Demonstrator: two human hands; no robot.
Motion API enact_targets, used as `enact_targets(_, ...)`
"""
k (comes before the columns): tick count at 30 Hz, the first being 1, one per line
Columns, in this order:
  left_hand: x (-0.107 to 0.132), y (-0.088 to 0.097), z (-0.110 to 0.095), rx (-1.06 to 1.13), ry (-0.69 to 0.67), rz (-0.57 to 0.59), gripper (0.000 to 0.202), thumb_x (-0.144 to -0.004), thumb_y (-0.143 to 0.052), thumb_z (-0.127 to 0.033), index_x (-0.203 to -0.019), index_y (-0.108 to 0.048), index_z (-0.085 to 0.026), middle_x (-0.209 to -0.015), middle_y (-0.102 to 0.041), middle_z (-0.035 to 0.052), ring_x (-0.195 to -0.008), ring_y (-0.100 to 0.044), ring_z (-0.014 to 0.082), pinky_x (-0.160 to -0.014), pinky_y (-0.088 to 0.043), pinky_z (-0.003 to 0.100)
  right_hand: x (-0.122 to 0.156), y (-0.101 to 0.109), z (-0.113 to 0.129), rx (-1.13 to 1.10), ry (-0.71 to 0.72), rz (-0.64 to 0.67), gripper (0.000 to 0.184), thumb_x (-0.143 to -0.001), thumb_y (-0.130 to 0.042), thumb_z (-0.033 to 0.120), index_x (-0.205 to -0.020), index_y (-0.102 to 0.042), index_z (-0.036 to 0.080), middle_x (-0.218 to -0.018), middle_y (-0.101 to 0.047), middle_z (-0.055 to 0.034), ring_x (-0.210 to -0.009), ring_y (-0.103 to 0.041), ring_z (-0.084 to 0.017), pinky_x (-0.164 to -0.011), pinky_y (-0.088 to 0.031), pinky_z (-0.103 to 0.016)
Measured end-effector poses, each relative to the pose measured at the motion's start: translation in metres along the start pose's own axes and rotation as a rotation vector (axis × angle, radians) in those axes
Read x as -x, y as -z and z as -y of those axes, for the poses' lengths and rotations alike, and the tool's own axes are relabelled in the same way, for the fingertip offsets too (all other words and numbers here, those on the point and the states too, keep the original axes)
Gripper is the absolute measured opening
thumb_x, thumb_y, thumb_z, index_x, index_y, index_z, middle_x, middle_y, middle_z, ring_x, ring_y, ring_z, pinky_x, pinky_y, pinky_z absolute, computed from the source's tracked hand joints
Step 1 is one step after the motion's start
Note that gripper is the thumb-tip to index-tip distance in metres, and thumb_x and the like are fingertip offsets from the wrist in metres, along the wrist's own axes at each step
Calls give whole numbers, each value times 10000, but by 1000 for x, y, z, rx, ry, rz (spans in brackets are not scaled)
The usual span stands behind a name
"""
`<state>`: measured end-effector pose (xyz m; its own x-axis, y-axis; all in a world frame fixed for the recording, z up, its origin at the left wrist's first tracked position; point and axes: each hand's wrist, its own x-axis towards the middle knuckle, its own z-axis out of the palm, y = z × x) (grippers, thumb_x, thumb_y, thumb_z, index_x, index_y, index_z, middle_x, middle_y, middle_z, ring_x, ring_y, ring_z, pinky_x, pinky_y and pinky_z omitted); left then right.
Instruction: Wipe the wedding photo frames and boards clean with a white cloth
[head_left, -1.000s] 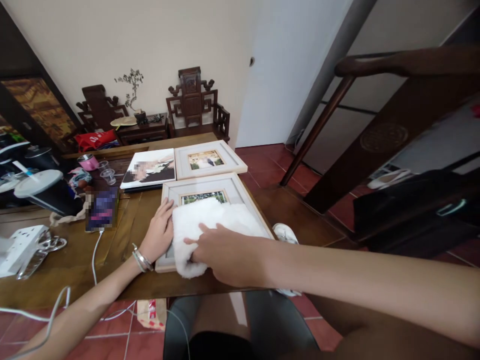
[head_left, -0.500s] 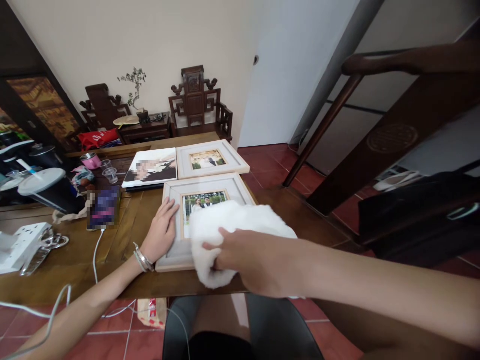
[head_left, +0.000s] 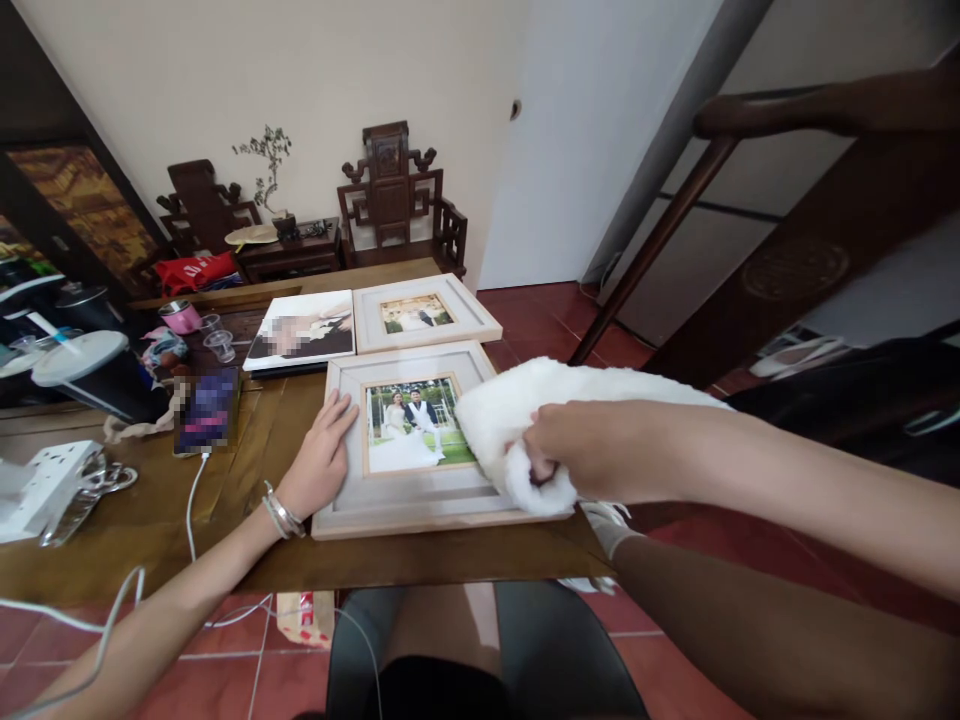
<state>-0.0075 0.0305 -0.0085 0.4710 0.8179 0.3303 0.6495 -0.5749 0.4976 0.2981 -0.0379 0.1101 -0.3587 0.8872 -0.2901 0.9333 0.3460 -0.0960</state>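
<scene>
Stretching lengthwise rightward past picture frame — white cloth, clenched in grip of right hand; left hand flattened on frame's left side.

The brown wooden surface carries, toward its right, a near framed picture lying flat with its photo up, a far framed picture just beyond it, and a white-edged photo panel left of the far one. Left of these lies a phone with a white cable plugged into its near end. Farther left are a white power strip, a dark lidded cup, a pink cup and small clear cups.
</scene>
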Motion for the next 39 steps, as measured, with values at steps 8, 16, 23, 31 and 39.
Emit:
enact_targets(8,1,2,-5,5,7,9,529,-846,-391,-130,-1352,-542,-152,-1487,-446,101,-1458,-245,257,-1202,-207,513,-56,8,0,168,-86,-91,433,-766,-476,32,-1060,-739,210,-1106,-674,-160,-1026,-634,-325,-813,-499,-487)
enact_targets(16,0,2,-8,-28,-8,-10,522,-844,-366,-117,-1327,-563,-126,-1457,-482,116,-1450,-271,254,-1199,-233,502,-109,-9,43,344,282,-311,489,-834,-551,103,-1283,-616,283,-1544,-366,-59,-1430,-240,-365,-1100,-230,-612)
enact_targets(23,0,2,-3,-7,-22,-10,526,-836,-379,-109,-1329,-560,-132,-1458,-481,116,-1450,-271,259,-1197,-237,505,-137,-29,40,410,276,-293,400,-863,-478,53,-1203,-650,176,-1511,-405,-127,-1404,-307,-318,-1068,-312,-511)
enact_targets(31,5,1,1,7,-4,-44,509,-847,-374,-112,-1321,-555,-72,-1446,-485,158,-1443,-288,266,-1194,-252,501,-105,-15,-11,384,54,-172,409,-820,-429,-13,-1095,-692,136,-1204,-640,-181,-1157,-554,-298,-927,-411,-452)
enact_targets(39,5,2,-2,-25,-11,-75,508,-851,-357,-105,-1316,-556,-70,-1427,-506,161,-1430,-321,259,-1187,-277,495,-40,6,21,227,107,138,448,-744,-485,-9,-1075,-731,166,-1038,-691,-148,-961,-651,-257,-746,-459,-310)
